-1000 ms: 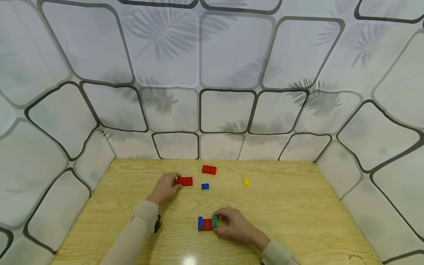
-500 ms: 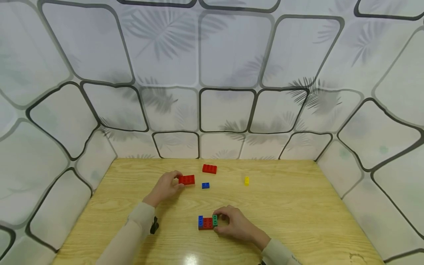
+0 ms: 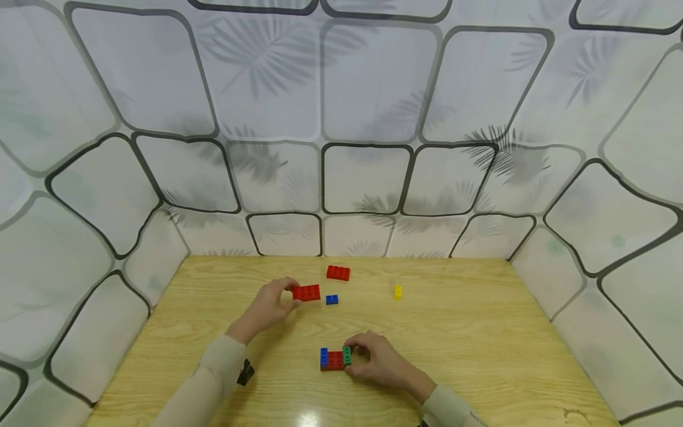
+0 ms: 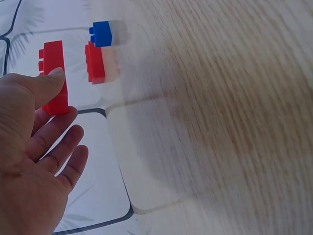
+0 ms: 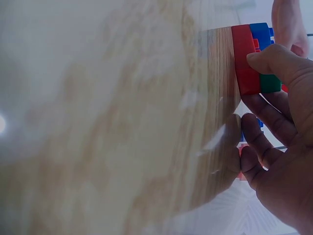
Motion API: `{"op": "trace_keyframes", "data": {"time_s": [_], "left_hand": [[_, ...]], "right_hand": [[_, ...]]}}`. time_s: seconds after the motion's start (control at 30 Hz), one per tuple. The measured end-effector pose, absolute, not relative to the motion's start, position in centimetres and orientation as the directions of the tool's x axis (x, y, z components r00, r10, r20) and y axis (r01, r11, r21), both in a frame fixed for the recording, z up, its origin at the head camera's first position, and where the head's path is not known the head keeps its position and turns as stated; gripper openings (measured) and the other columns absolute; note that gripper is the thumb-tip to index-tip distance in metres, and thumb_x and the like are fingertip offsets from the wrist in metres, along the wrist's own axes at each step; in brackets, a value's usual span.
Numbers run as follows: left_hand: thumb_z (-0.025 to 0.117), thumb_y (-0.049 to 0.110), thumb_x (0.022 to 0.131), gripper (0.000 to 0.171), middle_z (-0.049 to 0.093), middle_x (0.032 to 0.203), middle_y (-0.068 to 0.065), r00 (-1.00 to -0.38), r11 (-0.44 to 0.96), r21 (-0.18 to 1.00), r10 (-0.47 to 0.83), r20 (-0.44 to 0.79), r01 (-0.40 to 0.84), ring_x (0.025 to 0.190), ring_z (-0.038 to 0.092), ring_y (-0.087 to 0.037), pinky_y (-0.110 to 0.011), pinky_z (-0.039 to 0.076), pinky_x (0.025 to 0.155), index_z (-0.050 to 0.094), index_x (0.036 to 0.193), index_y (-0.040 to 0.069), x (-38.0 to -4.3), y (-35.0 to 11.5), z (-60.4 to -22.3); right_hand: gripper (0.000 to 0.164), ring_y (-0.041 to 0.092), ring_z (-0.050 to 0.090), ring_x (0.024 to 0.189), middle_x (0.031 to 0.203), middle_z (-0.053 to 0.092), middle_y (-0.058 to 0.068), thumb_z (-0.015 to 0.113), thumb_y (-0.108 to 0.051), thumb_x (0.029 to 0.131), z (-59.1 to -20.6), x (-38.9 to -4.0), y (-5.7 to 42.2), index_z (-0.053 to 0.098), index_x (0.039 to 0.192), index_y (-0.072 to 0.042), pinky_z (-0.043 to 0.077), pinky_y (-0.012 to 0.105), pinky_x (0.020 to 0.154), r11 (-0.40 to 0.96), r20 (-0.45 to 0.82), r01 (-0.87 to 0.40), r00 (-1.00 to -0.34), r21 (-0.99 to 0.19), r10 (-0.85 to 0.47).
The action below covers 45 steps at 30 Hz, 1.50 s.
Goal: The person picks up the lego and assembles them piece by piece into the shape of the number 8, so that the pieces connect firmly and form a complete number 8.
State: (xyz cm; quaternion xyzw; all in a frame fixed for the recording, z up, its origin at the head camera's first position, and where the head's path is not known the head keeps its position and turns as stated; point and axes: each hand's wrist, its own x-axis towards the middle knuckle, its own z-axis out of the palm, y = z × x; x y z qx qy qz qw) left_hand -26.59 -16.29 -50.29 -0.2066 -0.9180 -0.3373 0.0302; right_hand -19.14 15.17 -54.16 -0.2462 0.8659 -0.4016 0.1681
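My left hand [image 3: 267,307] pinches a red toy brick [image 3: 306,293] by its left end. In the left wrist view the thumb lies on the side of that red brick [image 4: 55,90] and the forefinger under its end, the other fingers apart from it. My right hand [image 3: 380,363] grips the right end of a small build nearer the front. A red brick [image 3: 335,360] forms its base, with a blue brick [image 3: 324,357] on top at the left and a green brick [image 3: 347,356] on top at the right. The thumb presses the red base [image 5: 244,68] in the right wrist view.
Behind the hands, another red brick [image 3: 338,273] lies near the table's back edge. A small blue brick [image 3: 332,299] sits just right of the held red brick, and a yellow brick [image 3: 398,292] farther right. Patterned walls [image 3: 363,178] enclose the wooden table [image 3: 469,332] on three sides.
My left hand has brought its red brick a little to the right, closer to the small blue brick. My right hand and the build stay in place.
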Motion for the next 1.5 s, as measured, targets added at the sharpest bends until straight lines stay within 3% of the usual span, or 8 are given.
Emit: {"op": "trace_keyframes", "data": {"time_s": [0.33, 0.7, 1.2, 1.5], "left_hand": [[0.078, 0.018, 0.097, 0.035, 0.073, 0.121, -0.010, -0.908, 0.672, 0.619, 0.370, 0.196, 0.407, 0.115, 0.068, -0.035, -0.054, 0.056, 0.100, 0.067, 0.127, 0.005, -25.0, -15.5, -49.8], [0.078, 0.023, 0.097, 0.035, 0.073, 0.119, -0.005, -0.867, 0.634, 0.600, 0.432, 0.249, 0.488, 0.111, 0.069, -0.032, -0.049, 0.059, 0.090, 0.067, 0.127, 0.009, -22.9, -14.7, -49.6], [0.080, 0.022, 0.096, 0.034, 0.074, 0.117, -0.004, -0.838, 0.567, 0.637, 0.484, 0.254, 0.521, 0.109, 0.070, -0.031, -0.050, 0.059, 0.090, 0.067, 0.125, 0.010, -21.1, -14.1, -49.7], [0.080, 0.027, 0.096, 0.032, 0.075, 0.113, 0.002, -0.811, 0.544, 0.627, 0.518, 0.271, 0.557, 0.104, 0.071, -0.021, -0.039, 0.060, 0.088, 0.069, 0.122, 0.012, -20.4, -13.8, -50.5]], "right_hand": [[0.043, 0.006, 0.056, 0.098, 0.116, 0.067, -0.009, 0.080, -0.034, 0.092, -54.1, -19.1, 15.1, 0.071, 0.131, -0.016, 0.048, 0.023, 0.085, 0.551, -0.095, -0.289, -0.820, -0.783, -0.564], [0.043, 0.006, 0.056, 0.099, 0.117, 0.069, -0.008, 0.081, -0.032, 0.092, -54.1, -19.1, 15.1, 0.071, 0.130, -0.014, 0.048, 0.023, 0.085, 0.551, -0.083, -0.304, -0.819, -0.777, -0.568], [0.044, 0.007, 0.057, 0.100, 0.118, 0.069, -0.007, 0.081, -0.033, 0.092, -54.0, -19.0, 14.9, 0.071, 0.130, -0.014, 0.048, 0.024, 0.085, 0.556, -0.069, -0.319, -0.821, -0.768, -0.567], [0.043, 0.007, 0.057, 0.100, 0.119, 0.070, -0.007, 0.082, -0.032, 0.092, -54.0, -19.0, 14.9, 0.071, 0.129, -0.014, 0.048, 0.023, 0.086, 0.551, -0.052, -0.331, -0.822, -0.766, -0.567]]}}
